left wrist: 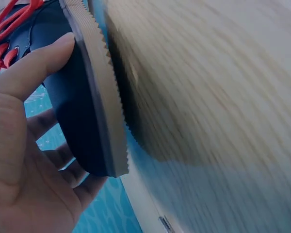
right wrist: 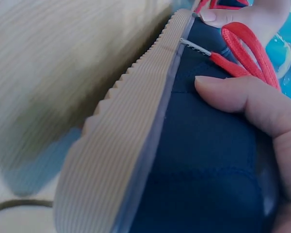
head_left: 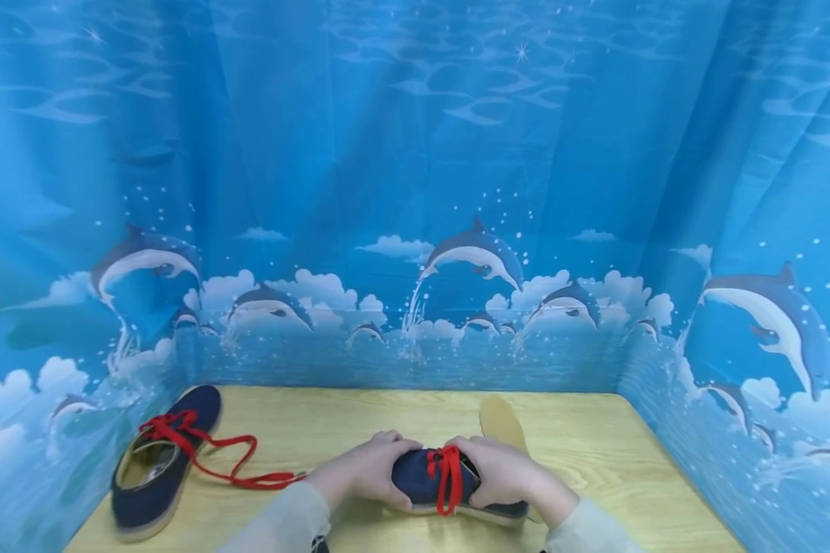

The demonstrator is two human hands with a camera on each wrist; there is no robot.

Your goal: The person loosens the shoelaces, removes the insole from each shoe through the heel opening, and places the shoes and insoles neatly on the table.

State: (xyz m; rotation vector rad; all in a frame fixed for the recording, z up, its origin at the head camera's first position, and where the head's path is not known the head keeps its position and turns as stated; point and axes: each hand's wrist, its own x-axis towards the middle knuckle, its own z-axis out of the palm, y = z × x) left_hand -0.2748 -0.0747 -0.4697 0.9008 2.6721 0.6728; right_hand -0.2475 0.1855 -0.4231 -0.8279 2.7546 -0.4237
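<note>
Both hands grip a navy blue shoe with a pale ribbed sole low over the wooden table. My left hand wraps the toe end of the shoe, its thumb pressed to the side just above the sole and its fingers round the far side. My right hand holds the rear part; in the right wrist view its thumb lies along the side. A red shoelace loops down over the shoe's side between the hands. Its metal-tipped end shows in the right wrist view.
At the table's left edge lies a second navy shoe, its long red lace trailing right across the wooden table. A tan insole lies behind my right hand. Blue dolphin-printed curtains enclose the table's back and sides.
</note>
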